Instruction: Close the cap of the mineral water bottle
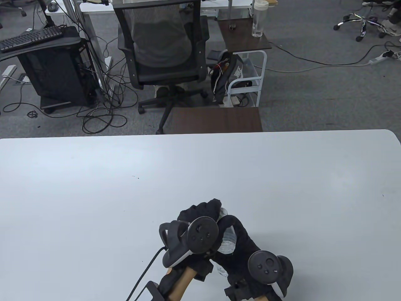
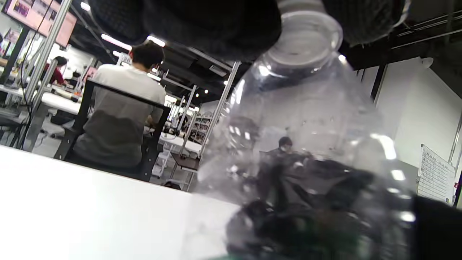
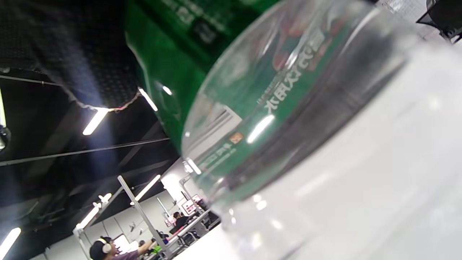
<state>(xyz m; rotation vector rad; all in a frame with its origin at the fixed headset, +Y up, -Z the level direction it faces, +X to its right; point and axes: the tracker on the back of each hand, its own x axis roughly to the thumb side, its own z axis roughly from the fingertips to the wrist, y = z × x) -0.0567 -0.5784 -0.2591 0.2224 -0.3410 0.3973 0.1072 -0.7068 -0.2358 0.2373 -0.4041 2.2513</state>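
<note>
A clear mineral water bottle (image 1: pixel 228 243) with a green label (image 3: pixel 202 43) stands near the front edge of the white table (image 1: pixel 125 188), between my two hands. My left hand (image 1: pixel 216 208) sits over the bottle's top. In the left wrist view its fingers (image 2: pixel 216 25) close around the neck and cap (image 2: pixel 299 5), which is mostly hidden. My right hand (image 1: pixel 230 225) grips the bottle's body from the right. Its glove (image 3: pixel 65 54) lies against the label in the right wrist view. The bottle (image 2: pixel 306 119) looks upright.
A black cable (image 1: pixel 147 269) runs from my left wrist to the table's front edge. Beyond the far edge stand a small brown side table (image 1: pixel 216 119) and an office chair (image 1: pixel 163 47) with a person in it.
</note>
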